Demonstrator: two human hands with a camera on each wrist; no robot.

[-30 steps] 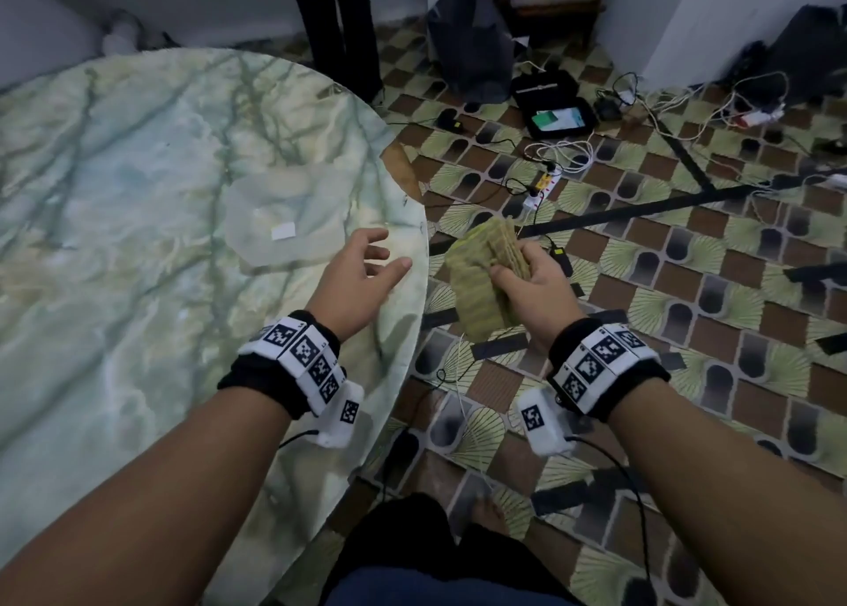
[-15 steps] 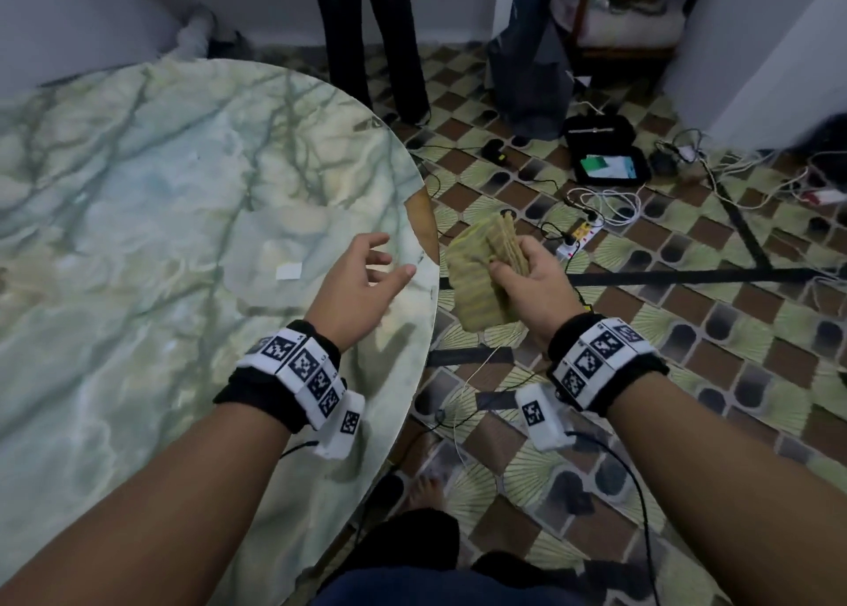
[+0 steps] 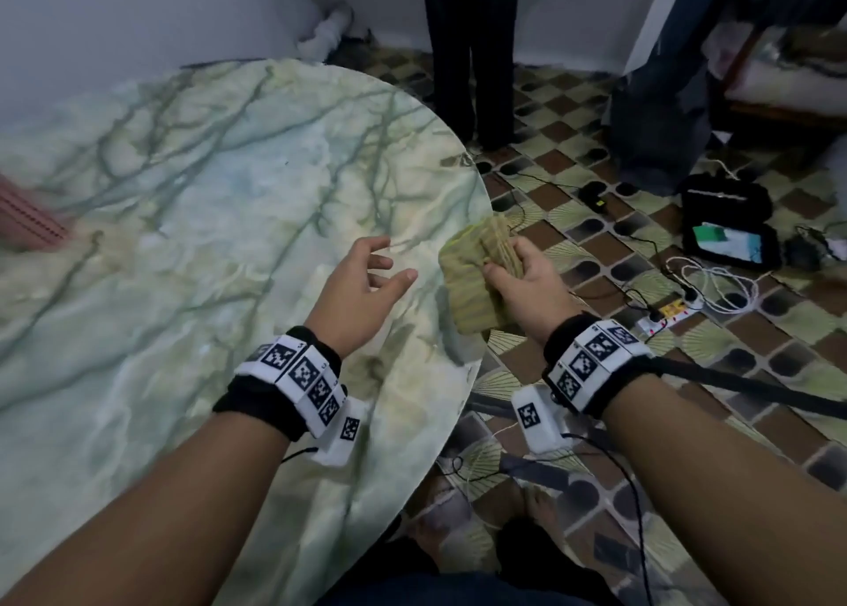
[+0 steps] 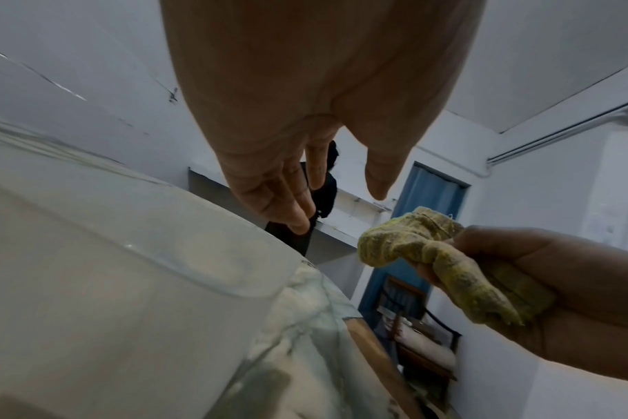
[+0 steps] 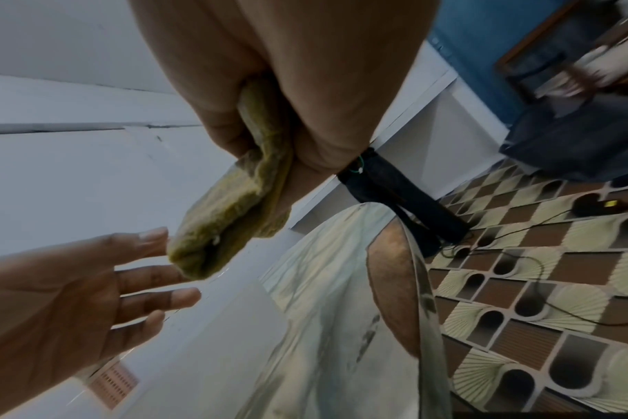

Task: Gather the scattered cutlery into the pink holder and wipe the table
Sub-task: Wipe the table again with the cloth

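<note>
My right hand [image 3: 518,280] grips a folded yellow-green cloth [image 3: 472,280] just over the right edge of the round marble table [image 3: 183,238]. The cloth [image 4: 434,255] bunches out of that fist [image 5: 230,224]. My left hand [image 3: 366,275] hovers over the table a little left of the cloth, fingers spread and relaxed, holding nothing. The left hand's fingers [image 5: 154,275] are close to the cloth's lower end. The pink holder [image 3: 27,220] shows as a blurred slotted corner at the far left edge of the table; its contents are out of view. I see no cutlery.
A person in dark trousers [image 3: 472,55] stands just beyond the table's far edge. Cables, a power strip [image 3: 669,312] and an open black case [image 3: 728,225] lie on the patterned floor at the right. A chair [image 3: 779,69] stands at the back right.
The view has swung left and up, bringing more table and the pink holder's corner into sight. Both hands have shifted from off the table's edge toward it; the grip on the cloth is unchanged.
</note>
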